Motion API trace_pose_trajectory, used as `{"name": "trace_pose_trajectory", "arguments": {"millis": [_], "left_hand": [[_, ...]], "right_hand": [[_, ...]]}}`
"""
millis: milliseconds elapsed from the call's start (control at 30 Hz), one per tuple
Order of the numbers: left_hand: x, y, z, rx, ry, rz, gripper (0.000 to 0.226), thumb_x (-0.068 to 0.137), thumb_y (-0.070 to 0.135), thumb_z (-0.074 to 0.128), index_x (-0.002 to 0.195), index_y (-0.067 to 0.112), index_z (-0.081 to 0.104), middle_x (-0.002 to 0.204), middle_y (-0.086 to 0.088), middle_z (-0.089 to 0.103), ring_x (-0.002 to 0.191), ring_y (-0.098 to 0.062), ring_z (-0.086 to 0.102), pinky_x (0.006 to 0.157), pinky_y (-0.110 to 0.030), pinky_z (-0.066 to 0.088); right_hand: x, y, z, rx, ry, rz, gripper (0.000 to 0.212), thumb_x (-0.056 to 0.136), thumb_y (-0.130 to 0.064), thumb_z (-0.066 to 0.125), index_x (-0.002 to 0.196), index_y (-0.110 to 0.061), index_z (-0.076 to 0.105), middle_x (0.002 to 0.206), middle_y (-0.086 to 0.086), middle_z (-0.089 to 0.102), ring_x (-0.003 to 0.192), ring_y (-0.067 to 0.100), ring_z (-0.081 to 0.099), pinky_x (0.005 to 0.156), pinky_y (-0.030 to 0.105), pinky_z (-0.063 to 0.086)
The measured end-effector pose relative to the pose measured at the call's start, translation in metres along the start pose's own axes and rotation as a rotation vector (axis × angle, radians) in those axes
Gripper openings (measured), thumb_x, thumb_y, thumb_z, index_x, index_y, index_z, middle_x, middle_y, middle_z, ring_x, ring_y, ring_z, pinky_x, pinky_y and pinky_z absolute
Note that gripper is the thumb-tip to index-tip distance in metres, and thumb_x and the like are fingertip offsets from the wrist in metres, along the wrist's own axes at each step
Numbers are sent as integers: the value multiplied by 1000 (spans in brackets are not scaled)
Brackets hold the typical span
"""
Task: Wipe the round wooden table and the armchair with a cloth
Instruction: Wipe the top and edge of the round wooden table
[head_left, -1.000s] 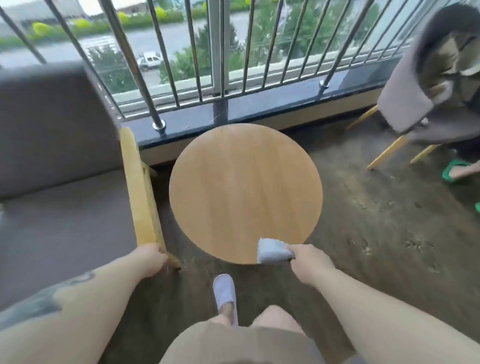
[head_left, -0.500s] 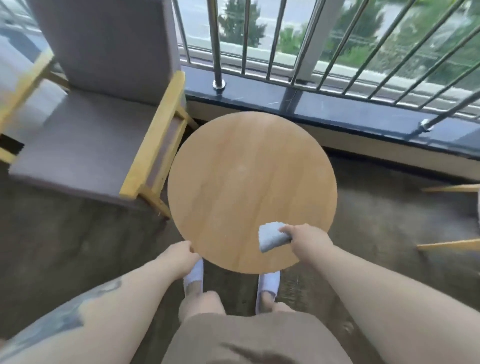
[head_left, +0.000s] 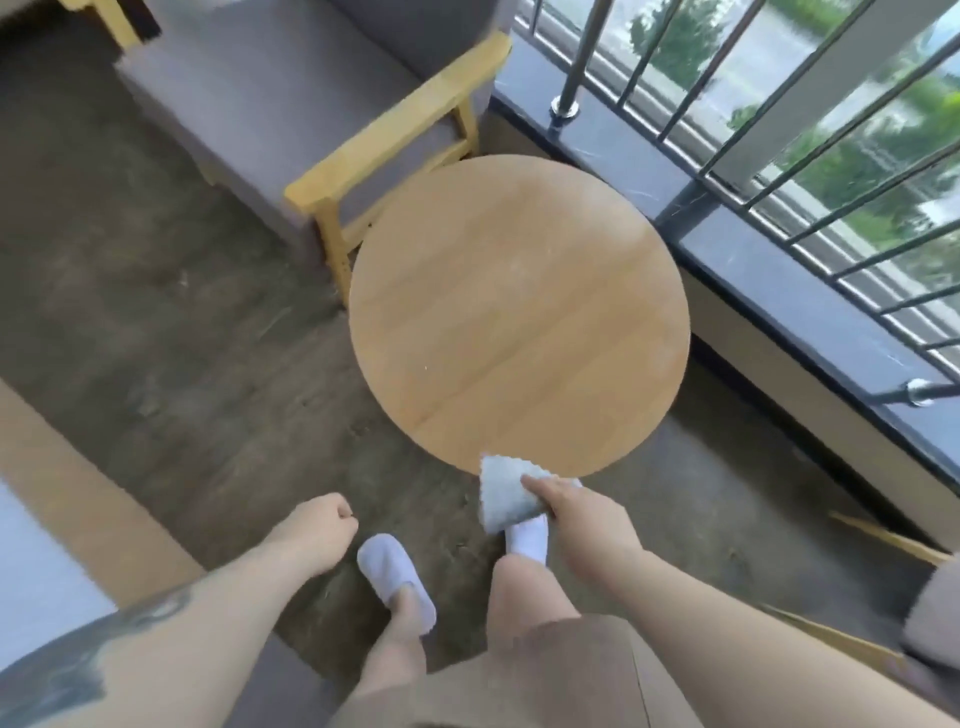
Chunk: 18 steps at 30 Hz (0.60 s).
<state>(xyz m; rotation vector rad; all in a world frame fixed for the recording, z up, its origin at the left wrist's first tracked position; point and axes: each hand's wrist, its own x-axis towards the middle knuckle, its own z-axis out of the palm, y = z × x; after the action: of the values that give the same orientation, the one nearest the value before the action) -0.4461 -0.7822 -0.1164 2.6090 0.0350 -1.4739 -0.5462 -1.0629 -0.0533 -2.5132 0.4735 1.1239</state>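
The round wooden table (head_left: 519, 317) stands in the middle of the view, its top bare. My right hand (head_left: 582, 514) grips a folded pale blue cloth (head_left: 501, 493) at the table's near edge, the cloth's tip just over the rim. My left hand (head_left: 324, 525) hangs over the floor to the left of the table, its fingers curled into a loose fist with nothing in it. The armchair (head_left: 291, 104), grey cushions on a light wooden frame, stands at the upper left, its armrest (head_left: 400, 119) close to the table's far-left rim.
A metal railing (head_left: 779, 156) on a dark stone ledge (head_left: 727, 249) runs along the right. Another chair's wooden legs (head_left: 883, 540) and grey seat edge show at the lower right. My feet in white slippers (head_left: 395, 577) stand on the brown floor just below the table.
The view has swung left and back, so the table now sits more to the right. My left hand has left the table's rim. My right hand drew the cloth back to the near edge.
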Motion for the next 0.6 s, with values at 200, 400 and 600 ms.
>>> {"name": "trace_pose_trajectory", "arguments": {"millis": [200, 400, 600], "left_hand": [[-26, -5, 79, -147, 27, -166, 20, 93, 27, 45, 109, 28, 58, 119, 7, 59, 100, -14, 59, 84, -27, 47], [-2, 129, 113, -39, 422, -9, 54, 100, 25, 34, 151, 22, 19, 160, 6, 6, 147, -13, 6, 118, -30, 13], [70, 220, 161, -125, 579, 161, 57, 98, 29, 21, 153, 19, 12, 160, 2, 5, 147, -15, 0, 118, -35, 1]], "right_hand": [[20, 59, 1, 59, 15, -22, 79, 85, 1, 43, 147, -45, 24, 157, -20, 16, 136, 14, 35, 94, 28, 44], [96, 125, -9, 61, 386, -240, 74, 82, 18, 42, 147, -15, 36, 158, -5, 10, 148, 21, 15, 108, 34, 35], [155, 112, 77, -63, 329, -235, 54, 92, -32, 41, 146, -32, 37, 155, 13, 28, 142, 34, 20, 112, 46, 19]]}}
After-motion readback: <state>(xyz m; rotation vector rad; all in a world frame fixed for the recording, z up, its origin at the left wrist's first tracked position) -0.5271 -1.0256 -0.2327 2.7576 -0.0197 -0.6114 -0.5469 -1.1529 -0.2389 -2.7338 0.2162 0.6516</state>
